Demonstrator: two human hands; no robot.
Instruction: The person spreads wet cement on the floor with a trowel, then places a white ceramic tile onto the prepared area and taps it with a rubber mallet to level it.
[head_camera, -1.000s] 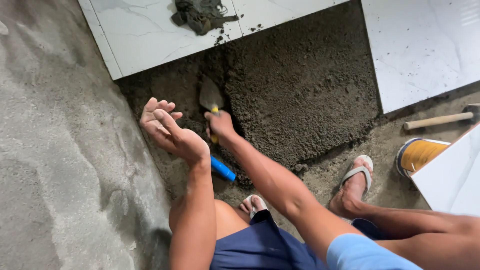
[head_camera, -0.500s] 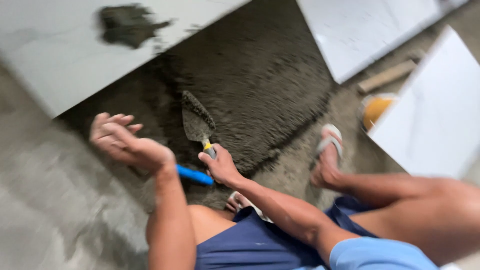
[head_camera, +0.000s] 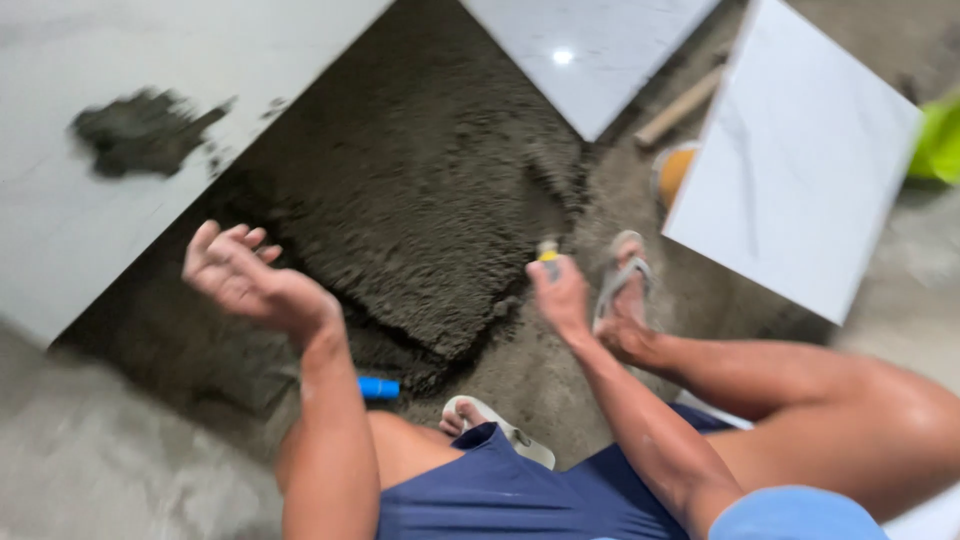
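Two bare hands over dark mortar bed (head_camera: 420, 200).
Left hand (head_camera: 245, 275) hangs open, empty; right hand (head_camera: 560, 295) grips a yellow-ended tool (head_camera: 547, 252), sandalled foot (head_camera: 625, 275) just beside it.

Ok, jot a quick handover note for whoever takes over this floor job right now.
Left hand: raised, open, holding nothing.
Right hand: closed on a yellow-tipped tool handle; the rest is hidden.
Mortar bed: spread rough between the laid tiles, not yet covered.
Mortar blob sits on the left tile.
Loose tile waits on the right; a blue object lies by the left knee.
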